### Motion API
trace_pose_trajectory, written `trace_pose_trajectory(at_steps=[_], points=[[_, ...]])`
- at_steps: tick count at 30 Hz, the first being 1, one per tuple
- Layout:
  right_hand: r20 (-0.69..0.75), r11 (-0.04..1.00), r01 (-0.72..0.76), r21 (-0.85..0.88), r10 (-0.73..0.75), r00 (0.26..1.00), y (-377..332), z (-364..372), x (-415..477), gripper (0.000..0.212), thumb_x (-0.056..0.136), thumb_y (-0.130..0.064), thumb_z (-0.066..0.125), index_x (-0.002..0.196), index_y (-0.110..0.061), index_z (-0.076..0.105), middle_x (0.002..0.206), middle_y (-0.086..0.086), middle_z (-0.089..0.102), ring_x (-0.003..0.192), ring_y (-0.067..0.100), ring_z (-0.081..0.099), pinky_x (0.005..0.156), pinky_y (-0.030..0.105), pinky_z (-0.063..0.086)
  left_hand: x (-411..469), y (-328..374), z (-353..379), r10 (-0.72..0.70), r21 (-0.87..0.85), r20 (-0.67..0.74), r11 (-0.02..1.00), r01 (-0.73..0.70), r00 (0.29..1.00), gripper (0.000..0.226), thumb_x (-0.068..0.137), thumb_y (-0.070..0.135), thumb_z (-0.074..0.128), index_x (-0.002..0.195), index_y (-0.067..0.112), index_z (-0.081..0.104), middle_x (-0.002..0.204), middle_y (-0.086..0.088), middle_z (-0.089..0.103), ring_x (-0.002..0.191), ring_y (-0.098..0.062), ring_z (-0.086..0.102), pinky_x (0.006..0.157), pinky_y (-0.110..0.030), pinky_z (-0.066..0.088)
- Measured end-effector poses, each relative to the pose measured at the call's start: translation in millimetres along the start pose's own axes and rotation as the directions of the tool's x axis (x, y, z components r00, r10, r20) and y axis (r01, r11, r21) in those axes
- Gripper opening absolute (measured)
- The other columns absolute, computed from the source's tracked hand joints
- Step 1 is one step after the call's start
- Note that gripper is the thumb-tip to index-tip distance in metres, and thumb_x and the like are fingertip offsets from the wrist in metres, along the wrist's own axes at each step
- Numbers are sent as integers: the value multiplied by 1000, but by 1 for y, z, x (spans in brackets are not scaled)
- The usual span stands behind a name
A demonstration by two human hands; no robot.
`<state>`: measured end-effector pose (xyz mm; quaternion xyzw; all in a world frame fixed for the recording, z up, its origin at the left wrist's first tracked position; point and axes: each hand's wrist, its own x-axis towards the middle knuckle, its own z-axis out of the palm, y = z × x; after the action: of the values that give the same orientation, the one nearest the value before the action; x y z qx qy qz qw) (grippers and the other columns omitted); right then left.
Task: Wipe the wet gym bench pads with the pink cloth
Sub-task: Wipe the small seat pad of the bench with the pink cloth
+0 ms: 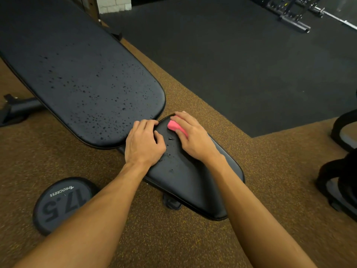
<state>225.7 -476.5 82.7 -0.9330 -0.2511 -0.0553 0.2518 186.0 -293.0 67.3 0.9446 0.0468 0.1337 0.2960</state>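
Note:
A black gym bench has two pads. The long back pad (83, 74) runs to the upper left and is speckled with water drops. The shorter seat pad (193, 182) lies below it with a few drops near its far end. My right hand (193, 136) presses a folded pink cloth (173, 126) flat onto the far end of the seat pad; most of the cloth is hidden under the palm. My left hand (144, 142) rests on the seat pad's left far corner, fingers curled at the gap between the pads, holding nothing.
A round 17.5 dumbbell head (61, 204) lies on the brown speckled floor at lower left. The bench's leg (21, 109) sticks out at left. Black equipment (340, 171) stands at the right edge. Dark rubber matting and a barbell rack (295, 18) are farther back.

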Motion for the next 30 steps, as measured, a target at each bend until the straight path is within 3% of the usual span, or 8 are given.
trace_pose_trajectory(at_steps=[4,6,9,12,16,23,27,30], points=[[-62,985,-173,23,174,983,2,9,24,41,113,-25,49,150,-10,58,160,12,50,158,35,33,129,51,29,1,0,-1,10,3,-1,1000,-10,1000,34,95,22,56,126,15,67,120,-1,69,114,-22,57,91,-41,53],[-37,992,-127,16,127,991,-9,15,29,42,113,-25,47,150,-8,58,160,13,50,158,37,32,130,52,27,1,0,-1,13,5,-2,1000,-13,1000,34,95,22,55,126,14,67,120,-1,69,114,-22,57,91,-40,53],[60,1000,12,21,-13,998,-15,9,10,44,113,-26,48,153,-10,56,163,10,48,160,30,29,133,40,22,1,0,-1,11,-5,-2,1000,-11,1000,35,95,22,55,127,14,67,120,-2,69,114,-22,57,91,-40,52],[53,999,32,18,-33,998,2,-6,-5,42,113,-26,51,152,-12,58,164,8,48,161,26,31,132,34,23,0,0,-1,7,-9,-4,1000,-7,1000,34,95,22,55,126,14,67,120,-2,69,114,-22,57,91,-41,52],[-23,985,-167,39,168,986,5,-1,20,43,113,-25,49,153,-10,55,165,11,46,162,33,26,131,48,26,2,0,-1,4,-4,5,1000,-4,1000,34,95,23,55,126,15,67,120,-1,68,115,-22,57,92,-41,53],[80,998,50,39,-53,995,0,-9,-19,43,113,-27,51,153,-15,57,166,3,47,162,21,29,132,32,23,1,0,-1,9,-4,7,1000,-9,1000,33,95,21,56,126,15,66,120,-2,69,114,-23,57,93,-42,52],[-22,994,-113,11,113,993,14,-9,-7,44,113,-29,48,152,-11,57,165,10,47,161,30,29,131,47,28,1,2,-1,11,-2,8,1000,-11,1000,32,95,21,56,126,15,66,119,-2,69,114,-23,57,92,-41,52],[-44,989,-147,32,149,988,-2,1,2,44,114,-27,47,155,-12,54,167,9,44,163,31,24,131,46,25,0,1,-1,15,5,7,1000,-15,1000,32,96,21,56,126,15,66,119,-2,68,114,-23,57,92,-42,52]])
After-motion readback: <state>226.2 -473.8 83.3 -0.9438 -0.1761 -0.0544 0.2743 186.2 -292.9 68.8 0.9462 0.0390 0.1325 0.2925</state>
